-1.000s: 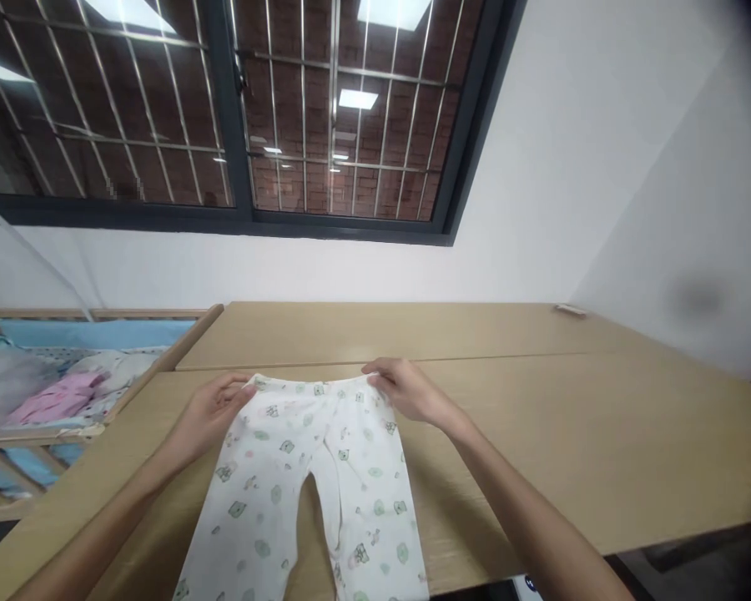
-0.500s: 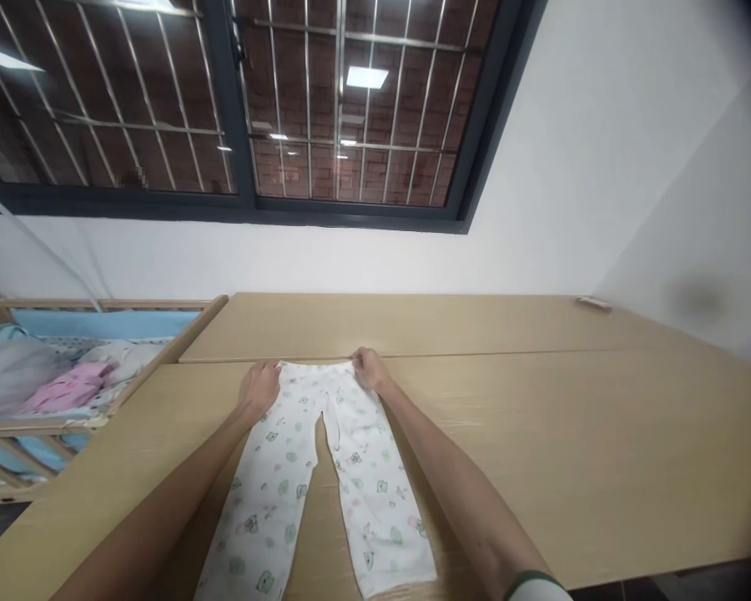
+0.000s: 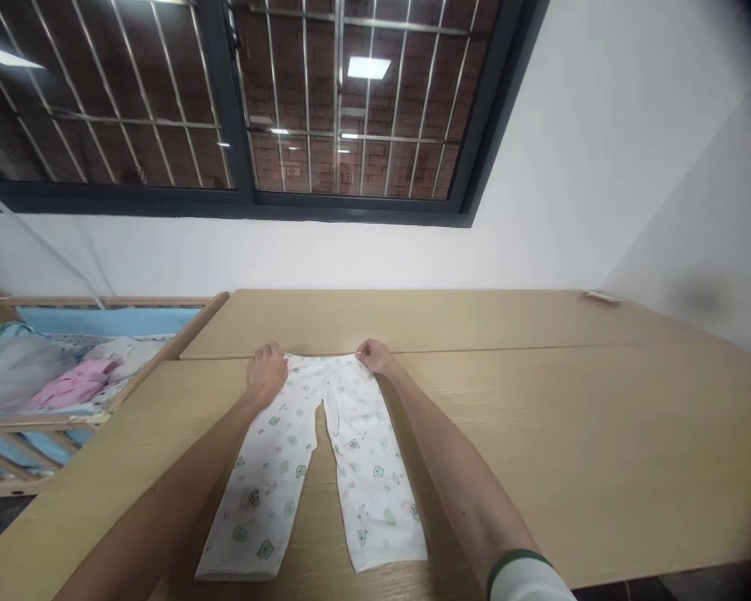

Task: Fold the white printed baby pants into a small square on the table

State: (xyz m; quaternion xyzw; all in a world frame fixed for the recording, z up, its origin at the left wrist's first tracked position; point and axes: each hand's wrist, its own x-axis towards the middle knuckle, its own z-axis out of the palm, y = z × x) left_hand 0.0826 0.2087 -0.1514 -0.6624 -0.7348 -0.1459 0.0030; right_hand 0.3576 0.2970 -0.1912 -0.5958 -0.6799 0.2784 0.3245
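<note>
A small pair of white baby trousers (image 3: 316, 455) with a green and grey print lies flat on the wooden table (image 3: 569, 434), legs spread toward me. My left hand (image 3: 267, 371) pinches the left corner of the waistband. My right hand (image 3: 374, 356) pinches the right corner. Both arms are stretched out over the trouser legs, and the waistband sits near the seam between the two tabletops.
A wooden cot (image 3: 68, 380) with blue lining stands at the left, holding pink (image 3: 78, 384) and pale clothes. A small flat object (image 3: 599, 296) lies at the table's far right edge. White wall and a barred window are behind.
Both hands have slid the trousers away from me across the table, so the whole legs now lie flat in view. The hands still hold the waistband corners.
</note>
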